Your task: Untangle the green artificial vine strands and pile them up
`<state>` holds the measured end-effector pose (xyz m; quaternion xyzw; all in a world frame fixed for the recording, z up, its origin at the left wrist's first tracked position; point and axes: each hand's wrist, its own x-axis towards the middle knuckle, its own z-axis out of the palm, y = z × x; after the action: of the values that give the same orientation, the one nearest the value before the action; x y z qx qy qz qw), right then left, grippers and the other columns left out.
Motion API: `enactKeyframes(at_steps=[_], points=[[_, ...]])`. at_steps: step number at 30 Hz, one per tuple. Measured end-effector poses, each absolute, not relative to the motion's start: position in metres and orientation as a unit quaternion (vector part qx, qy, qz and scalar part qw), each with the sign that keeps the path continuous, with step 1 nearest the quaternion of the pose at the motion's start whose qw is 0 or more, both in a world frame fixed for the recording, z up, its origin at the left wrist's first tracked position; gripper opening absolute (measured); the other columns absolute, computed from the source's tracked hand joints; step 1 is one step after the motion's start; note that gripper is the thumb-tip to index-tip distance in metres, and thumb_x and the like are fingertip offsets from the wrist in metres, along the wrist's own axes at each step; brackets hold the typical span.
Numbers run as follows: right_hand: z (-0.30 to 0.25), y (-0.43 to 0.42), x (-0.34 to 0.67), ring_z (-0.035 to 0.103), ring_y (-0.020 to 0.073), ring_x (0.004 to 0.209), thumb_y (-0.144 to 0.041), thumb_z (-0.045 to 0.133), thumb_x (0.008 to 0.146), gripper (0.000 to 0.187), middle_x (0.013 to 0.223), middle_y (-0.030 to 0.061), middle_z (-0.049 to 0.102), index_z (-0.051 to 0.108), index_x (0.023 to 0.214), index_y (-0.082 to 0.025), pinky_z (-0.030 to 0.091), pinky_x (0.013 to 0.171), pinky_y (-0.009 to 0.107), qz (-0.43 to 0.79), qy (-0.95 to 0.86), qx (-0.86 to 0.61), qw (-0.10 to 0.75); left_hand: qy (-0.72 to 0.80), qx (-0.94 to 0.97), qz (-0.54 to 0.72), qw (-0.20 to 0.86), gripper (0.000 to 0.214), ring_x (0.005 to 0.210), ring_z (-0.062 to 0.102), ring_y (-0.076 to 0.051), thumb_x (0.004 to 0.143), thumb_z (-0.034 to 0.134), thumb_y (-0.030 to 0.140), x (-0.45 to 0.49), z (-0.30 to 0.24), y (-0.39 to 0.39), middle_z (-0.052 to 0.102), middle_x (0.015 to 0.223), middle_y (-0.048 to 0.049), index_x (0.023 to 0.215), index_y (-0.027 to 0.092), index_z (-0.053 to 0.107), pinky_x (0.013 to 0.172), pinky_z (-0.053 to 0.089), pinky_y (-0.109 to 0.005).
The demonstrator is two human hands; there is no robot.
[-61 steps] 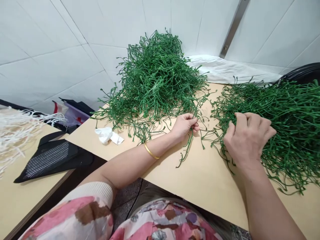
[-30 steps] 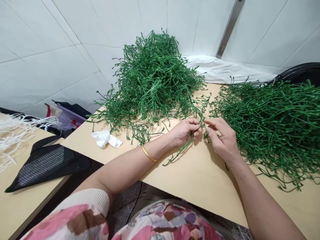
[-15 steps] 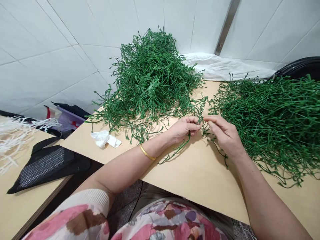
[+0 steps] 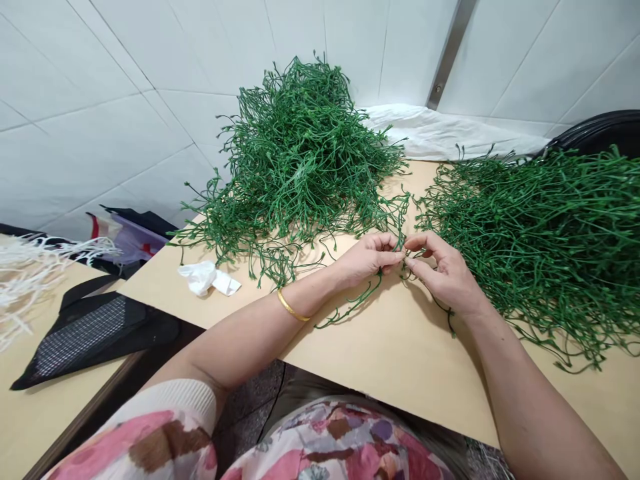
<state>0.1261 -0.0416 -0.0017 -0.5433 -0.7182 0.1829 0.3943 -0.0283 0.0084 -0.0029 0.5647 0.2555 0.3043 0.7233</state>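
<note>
My left hand [image 4: 376, 257] is closed on a green plastic stem [image 4: 363, 297], whose thin branches trail below the palm toward the table's front. Fingertip to fingertip with it, my right hand [image 4: 440, 270] pinches part of the same green strands just above the tabletop. The exact spot between the fingertips is too small to make out. Behind the hands rises a tall heap of green plastic stems [image 4: 305, 160] with small knobbed tips. A second pile of green stems [image 4: 545, 247] lies right of my right hand.
A crumpled white tissue [image 4: 207, 277] lies left of my forearm on the wooden table [image 4: 390, 367]. White plastic strands [image 4: 35, 280] and a black mesh piece [image 4: 85, 337] are on the left table. White cloth [image 4: 445, 133] runs along the tiled wall.
My right thumb and fingers have moved slightly left and closed in against my left fingertips. My left hand stays nearly in place, still holding the stem.
</note>
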Motion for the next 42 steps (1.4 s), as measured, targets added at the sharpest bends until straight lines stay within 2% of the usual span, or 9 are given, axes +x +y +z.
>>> enactKeyframes(at_steps=[5,8,14,18,21,24,28,35,42], points=[[-0.002,-0.042,0.122,0.053,0.0170,0.089,-0.015,0.049,0.071,0.033,0.098,0.0061,0.056,0.048,0.104,-0.020,0.044,0.075,0.031,0.228,-0.705,-0.529,0.415,0.270,0.568,0.287,0.723,0.016,0.047,0.040,-0.004,0.063,0.064,0.015,-0.028,-0.003,0.010,0.046,0.052,0.0042,0.062,0.014,0.049,0.048,0.028,-0.020],[-0.004,-0.042,0.122,0.054,0.0171,0.088,-0.014,0.048,0.073,0.034,0.097,0.0059,0.057,0.049,0.107,-0.020,0.044,0.077,0.033,0.215,-0.712,-0.538,0.397,0.274,0.567,0.301,0.716,0.018,0.045,0.038,-0.003,0.060,0.064,0.010,-0.028,-0.005,0.011,0.044,0.050,0.0053,0.058,0.015,0.046,0.047,0.026,-0.020],[-0.006,-0.043,0.118,0.050,0.0196,0.085,-0.020,0.048,0.079,0.014,0.086,0.0060,0.060,0.057,0.090,-0.018,0.039,0.074,0.034,0.055,-0.738,-0.574,0.351,0.308,0.581,0.334,0.676,0.020,0.043,0.037,-0.003,0.059,0.060,0.005,-0.022,-0.010,0.010,0.042,0.047,0.0059,0.055,0.015,0.043,0.045,0.025,-0.019],[-0.005,-0.044,0.114,0.043,0.0232,0.086,-0.016,0.044,0.080,0.016,0.084,0.0087,0.059,0.058,0.088,-0.018,0.033,0.072,0.037,-0.097,-0.775,-0.572,0.250,0.328,0.572,0.348,0.666,0.022,0.042,0.040,-0.004,0.057,0.058,0.004,-0.022,-0.010,0.010,0.041,0.046,0.0063,0.055,0.016,0.040,0.044,0.027,-0.019],[-0.002,-0.045,0.112,0.040,0.0244,0.085,-0.015,0.045,0.079,0.017,0.083,0.0102,0.055,0.059,0.087,-0.018,0.029,0.072,0.038,-0.173,-0.786,-0.559,0.199,0.315,0.539,0.322,0.712,0.019,0.043,0.042,-0.005,0.058,0.059,0.008,-0.024,-0.009,0.013,0.045,0.047,0.0047,0.055,0.015,0.042,0.046,0.028,-0.019],[0.000,-0.046,0.111,0.038,0.0242,0.083,-0.019,0.042,0.082,0.017,0.081,0.0103,0.054,0.058,0.084,-0.018,0.028,0.075,0.038,-0.211,-0.780,-0.558,0.188,0.276,0.479,0.305,0.775,0.017,0.045,0.045,-0.005,0.059,0.061,0.013,-0.025,-0.010,0.016,0.051,0.052,0.0024,0.058,0.015,0.044,0.049,0.032,-0.020],[0.000,-0.045,0.112,0.040,0.0225,0.083,-0.020,0.042,0.083,0.016,0.080,0.0080,0.054,0.056,0.076,-0.019,0.026,0.079,0.038,-0.205,-0.769,-0.571,0.202,0.259,0.480,0.303,0.782,0.020,0.044,0.044,-0.005,0.060,0.065,0.018,-0.024,-0.012,0.016,0.048,0.049,0.0032,0.058,0.014,0.045,0.049,0.031,-0.020],[-0.001,-0.039,0.119,0.046,0.0149,0.069,-0.024,0.036,0.088,0.029,0.064,0.0010,0.049,0.044,0.060,-0.019,0.030,0.064,0.029,0.014,-0.746,-0.583,0.322,0.241,0.518,0.296,0.765,0.025,0.044,0.034,-0.002,0.064,0.065,0.022,-0.025,-0.005,0.011,0.046,0.053,0.0031,0.058,0.014,0.042,0.044,0.021,-0.018],[-0.004,-0.044,0.112,0.045,0.0180,0.079,-0.022,0.039,0.087,0.021,0.076,0.0040,0.058,0.054,0.072,-0.018,0.026,0.074,0.033,-0.146,-0.739,-0.609,0.247,0.286,0.514,0.264,0.765,0.025,0.038,0.023,-0.001,0.064,0.063,0.022,-0.027,0.001,0.010,0.036,0.048,0.0059,0.058,0.016,0.040,0.039,0.012,-0.018]])
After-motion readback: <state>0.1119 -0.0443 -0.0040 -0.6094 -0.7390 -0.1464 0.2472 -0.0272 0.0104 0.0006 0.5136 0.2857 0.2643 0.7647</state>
